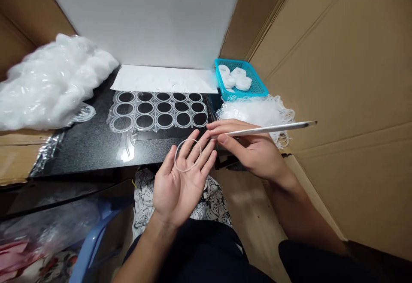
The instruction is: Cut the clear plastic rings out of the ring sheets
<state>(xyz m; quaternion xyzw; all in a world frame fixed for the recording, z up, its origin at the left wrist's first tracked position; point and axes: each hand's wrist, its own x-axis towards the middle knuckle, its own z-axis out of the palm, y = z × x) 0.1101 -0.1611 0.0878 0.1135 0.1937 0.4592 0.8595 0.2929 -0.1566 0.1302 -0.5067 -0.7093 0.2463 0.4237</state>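
My left hand (180,184) lies palm up below the table edge, its fingers stretched out. Across its fingers and upper palm rests a thin white ring (184,171). My right hand (251,148) pinches a slim white pen-like stick (273,129) with a dark end pointing right. The stick's other end is at my right fingertips, beside the left fingers; whether it touches them I cannot tell. Beyond the hands, a clear plastic sheet of joined rings (155,108) lies flat on the black table (96,146), in rows of round openings.
A large clear bag of white fluffy pieces (54,83) stands at the left. At the back right, a blue basket (262,86) holds several white rolls. In front of it lies a pile of white loops (257,109). White paper (164,78) lies along the back; cardboard (347,81) walls the right side.
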